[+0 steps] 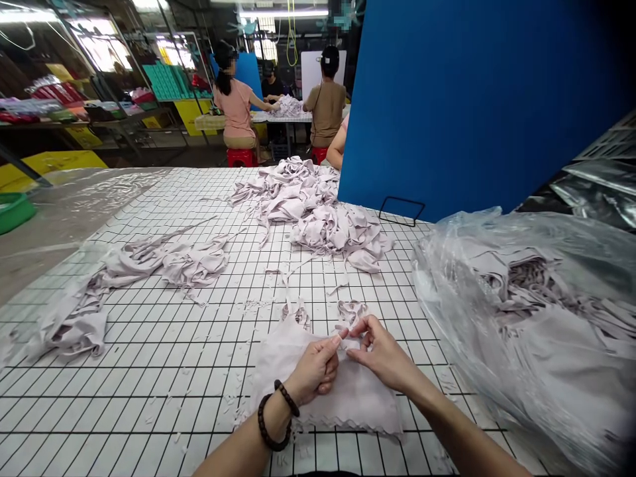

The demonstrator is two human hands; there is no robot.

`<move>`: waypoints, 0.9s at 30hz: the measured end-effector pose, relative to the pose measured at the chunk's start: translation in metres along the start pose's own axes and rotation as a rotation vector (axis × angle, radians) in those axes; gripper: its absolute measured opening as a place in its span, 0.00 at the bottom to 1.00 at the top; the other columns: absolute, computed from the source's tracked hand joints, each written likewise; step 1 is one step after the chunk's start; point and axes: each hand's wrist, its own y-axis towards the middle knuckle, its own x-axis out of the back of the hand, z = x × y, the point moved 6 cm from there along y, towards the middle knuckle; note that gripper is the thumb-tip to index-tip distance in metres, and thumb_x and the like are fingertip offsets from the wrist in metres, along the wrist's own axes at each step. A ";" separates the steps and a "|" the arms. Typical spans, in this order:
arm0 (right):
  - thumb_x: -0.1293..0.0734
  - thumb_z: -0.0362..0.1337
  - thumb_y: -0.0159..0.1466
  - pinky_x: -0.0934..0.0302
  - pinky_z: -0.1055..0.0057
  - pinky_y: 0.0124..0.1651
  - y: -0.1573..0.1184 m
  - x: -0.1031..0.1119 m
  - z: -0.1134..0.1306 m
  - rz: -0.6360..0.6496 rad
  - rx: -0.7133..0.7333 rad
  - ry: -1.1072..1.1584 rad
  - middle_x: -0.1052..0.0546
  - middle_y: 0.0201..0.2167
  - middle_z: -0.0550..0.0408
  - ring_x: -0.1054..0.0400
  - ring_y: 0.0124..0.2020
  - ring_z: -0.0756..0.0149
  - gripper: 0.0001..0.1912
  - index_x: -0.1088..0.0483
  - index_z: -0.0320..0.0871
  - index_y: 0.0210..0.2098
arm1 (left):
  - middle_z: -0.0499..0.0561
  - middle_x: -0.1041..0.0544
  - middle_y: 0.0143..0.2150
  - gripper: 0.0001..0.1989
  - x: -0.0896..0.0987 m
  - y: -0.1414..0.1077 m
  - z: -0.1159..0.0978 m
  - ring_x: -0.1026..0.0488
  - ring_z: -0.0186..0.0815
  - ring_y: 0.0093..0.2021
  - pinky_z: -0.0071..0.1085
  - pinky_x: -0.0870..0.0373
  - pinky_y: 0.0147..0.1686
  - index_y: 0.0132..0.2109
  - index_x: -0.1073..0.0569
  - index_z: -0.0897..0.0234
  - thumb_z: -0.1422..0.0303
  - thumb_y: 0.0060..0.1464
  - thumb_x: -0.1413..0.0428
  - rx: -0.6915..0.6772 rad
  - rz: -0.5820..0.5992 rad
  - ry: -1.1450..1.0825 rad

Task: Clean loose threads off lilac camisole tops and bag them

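Observation:
A pale lilac garment (pixel 352 397) with thin straps and a wavy hem lies flat on the grid-patterned table (pixel 163 397) in front of me. My left hand (pixel 318 364), with two dark beaded bracelets on its wrist, pinches the garment's upper edge between thumb and index finger. Close beside it on the right, my right hand (pixel 375 351) has its thumb and index finger curved apart at the same edge, over the fabric. Whether a small piece of cloth lies between those right fingertips is too small to tell.
Lilac garments pile up (pixel 322 218) at the table's far side, and more lie at left (pixel 169 262). A clear plastic bag (pixel 546 318) of garments stands at right. Behind is a blue board (pixel 447 99) by a wire stand (pixel 401 211). Several people sit beyond; scraps dot the table.

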 end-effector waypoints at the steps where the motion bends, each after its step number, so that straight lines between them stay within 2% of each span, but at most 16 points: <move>1: 0.32 0.37 0.56 0.39 0.71 0.32 -0.001 -0.005 -0.003 -0.018 -0.009 0.052 0.28 0.38 0.56 0.37 0.28 0.72 0.13 0.40 0.46 0.38 | 0.36 0.48 0.17 0.30 0.000 0.000 0.000 0.58 0.22 0.13 0.18 0.59 0.10 0.59 0.37 0.60 0.50 0.54 0.48 -0.004 0.000 -0.007; 5: 0.32 0.39 0.57 0.42 0.75 0.26 0.002 -0.025 -0.013 -0.002 -0.036 0.379 0.28 0.39 0.55 0.38 0.25 0.74 0.16 0.44 0.47 0.39 | 0.36 0.49 0.17 0.29 -0.002 -0.001 -0.003 0.59 0.22 0.14 0.18 0.60 0.10 0.58 0.36 0.62 0.51 0.54 0.48 -0.020 0.027 -0.012; 9: 0.29 0.40 0.55 0.47 0.78 0.22 0.004 -0.032 -0.016 0.002 -0.083 0.574 0.27 0.30 0.60 0.40 0.21 0.76 0.19 0.45 0.46 0.35 | 0.36 0.50 0.18 0.29 -0.002 -0.001 -0.005 0.58 0.22 0.14 0.18 0.59 0.10 0.56 0.34 0.64 0.50 0.53 0.47 -0.058 -0.001 0.000; 16: 0.26 0.38 0.51 0.42 0.75 0.30 0.000 -0.027 -0.028 -0.062 -0.115 0.556 0.28 0.24 0.61 0.35 0.26 0.73 0.17 0.38 0.43 0.31 | 0.37 0.50 0.17 0.28 0.000 0.003 0.000 0.58 0.22 0.15 0.18 0.54 0.10 0.53 0.31 0.67 0.50 0.54 0.48 -0.141 -0.045 0.055; 20: 0.25 0.38 0.48 0.45 0.76 0.27 0.002 -0.025 -0.031 -0.059 -0.199 0.507 0.28 0.23 0.58 0.37 0.25 0.73 0.14 0.32 0.40 0.27 | 0.37 0.50 0.18 0.29 0.002 0.004 0.002 0.57 0.22 0.15 0.18 0.53 0.10 0.54 0.33 0.68 0.50 0.54 0.48 -0.154 -0.065 0.054; 25: 0.27 0.42 0.51 0.54 0.78 0.19 0.001 -0.030 -0.020 0.150 -0.245 0.499 0.26 0.27 0.55 0.41 0.23 0.74 0.15 0.25 0.39 0.34 | 0.38 0.48 0.19 0.28 0.000 0.004 0.002 0.55 0.22 0.15 0.18 0.51 0.10 0.53 0.32 0.68 0.50 0.54 0.49 -0.183 -0.071 0.112; 27: 0.28 0.44 0.52 0.55 0.78 0.19 0.001 -0.030 -0.019 0.177 -0.248 0.482 0.28 0.25 0.55 0.41 0.23 0.74 0.14 0.25 0.39 0.32 | 0.39 0.45 0.20 0.28 -0.001 0.004 0.002 0.54 0.22 0.15 0.19 0.50 0.09 0.51 0.31 0.69 0.49 0.54 0.49 -0.189 -0.078 0.148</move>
